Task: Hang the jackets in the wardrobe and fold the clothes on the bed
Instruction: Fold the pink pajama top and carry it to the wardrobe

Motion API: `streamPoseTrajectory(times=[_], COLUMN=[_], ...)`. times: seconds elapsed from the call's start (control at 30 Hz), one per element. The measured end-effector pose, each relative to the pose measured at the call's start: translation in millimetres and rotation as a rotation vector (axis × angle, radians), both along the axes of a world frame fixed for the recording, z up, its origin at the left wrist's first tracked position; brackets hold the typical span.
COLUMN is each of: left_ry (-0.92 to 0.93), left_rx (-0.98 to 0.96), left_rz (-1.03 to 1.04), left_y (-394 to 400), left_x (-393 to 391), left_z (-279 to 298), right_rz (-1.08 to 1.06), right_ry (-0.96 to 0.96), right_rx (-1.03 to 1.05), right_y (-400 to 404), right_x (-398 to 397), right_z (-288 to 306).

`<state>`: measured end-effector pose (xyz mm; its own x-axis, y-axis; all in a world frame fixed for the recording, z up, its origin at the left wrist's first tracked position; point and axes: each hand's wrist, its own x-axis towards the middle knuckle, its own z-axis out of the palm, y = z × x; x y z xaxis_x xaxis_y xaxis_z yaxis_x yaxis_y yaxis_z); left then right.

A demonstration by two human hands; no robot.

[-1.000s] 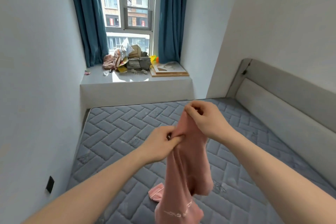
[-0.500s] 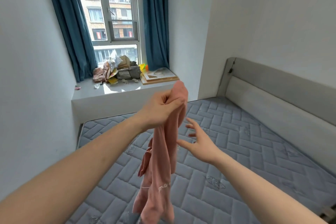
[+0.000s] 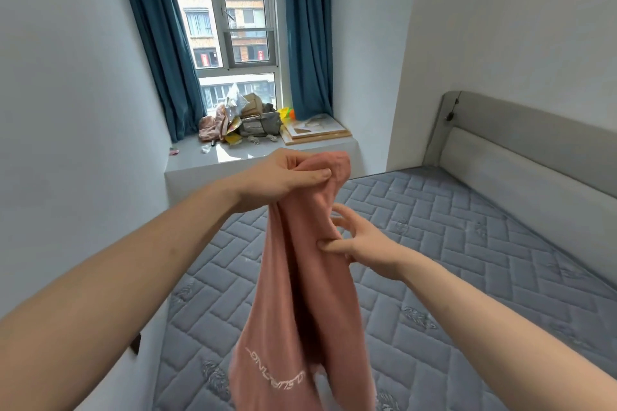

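Note:
A pink garment [image 3: 300, 294] with white embroidered lettering hangs in the air above the bed [image 3: 450, 277]. My left hand [image 3: 283, 177] grips its bunched top end, held up at about window-sill height. My right hand [image 3: 360, 243] is lower and to the right, its thumb pressing into the cloth's side while the fingers reach behind the fabric. The garment's lower end runs out of the bottom of the frame.
The bed has a bare grey quilted mattress and a grey padded headboard [image 3: 534, 150] along the right wall. A window ledge [image 3: 260, 157] beyond the bed holds a pile of bags and boxes [image 3: 247, 120] and a flat board. Blue curtains [image 3: 160, 43] flank the window. A white wall runs along the left.
My left hand raised the garment's top end. My right hand let go of it, dropped lower, then came back to the cloth's side and now pinches it.

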<state>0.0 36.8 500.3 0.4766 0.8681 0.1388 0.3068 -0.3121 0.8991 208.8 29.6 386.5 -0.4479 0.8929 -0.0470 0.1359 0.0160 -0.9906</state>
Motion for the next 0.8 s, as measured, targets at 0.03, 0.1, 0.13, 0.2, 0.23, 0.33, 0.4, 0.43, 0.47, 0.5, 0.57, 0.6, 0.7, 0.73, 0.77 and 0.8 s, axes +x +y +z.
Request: streamPoseTrajectory(times=[0.03,0.1,0.13,0.2,0.23,0.33,0.4,0.43,0.47,0.5,0.57,0.6,0.7,0.73,0.77,0.8], left_ry=[0.014,0.038,0.04,0.021,0.009,-0.006,0.024,0.081,0.171,0.277,0.454,0.494,0.585,0.594,0.586,0.563], left_rx=[0.018,0.056,0.073,0.099,0.103,0.102,0.112,0.127,0.148,0.166,0.168,0.141,0.071,0.053,0.035,0.019], left_rz=[0.001,0.01,0.015,0.029,0.052,0.178,0.265,0.307,0.343,0.366,0.389,0.392,0.409,0.433,0.464,0.494], left_y=[-1,-3,-5,-5,-5,1,9,13,18,22,31,34,50,57,65,73], left_x=[0,-4,-9,-22,-30,-49,-58,-61,-66,-70,-80,-84,-92,-90,-87,-81], left_z=[2,7,9,12,13,4,-12,-21,-33,-45,-69,-78,-95,-96,-96,-93], right_rz=[0.038,0.132,0.166,0.175,0.154,0.084,0.061,0.053,0.037,0.012,-0.029,-0.036,-0.047,-0.06,-0.08,-0.102], right_ry=[-0.027,-0.115,-0.162,-0.271,-0.341,-0.641,-0.694,-0.65,-0.614,-0.591,-0.609,-0.621,-0.661,-0.692,-0.721,-0.752], right_rx=[0.012,0.019,0.001,0.01,0.037,0.137,0.145,0.124,0.106,0.108,0.126,0.107,0.053,0.045,0.046,0.06], right_y=[-3,-5,-6,-10,-10,-9,-8,-7,-5,-2,9,16,46,58,72,85], right_x=[-7,-13,-10,5,17,52,69,75,82,88,97,102,110,111,112,112], right_z=[5,7,6,4,1,-18,-34,-41,-48,-52,-56,-57,-54,-50,-46,-39])
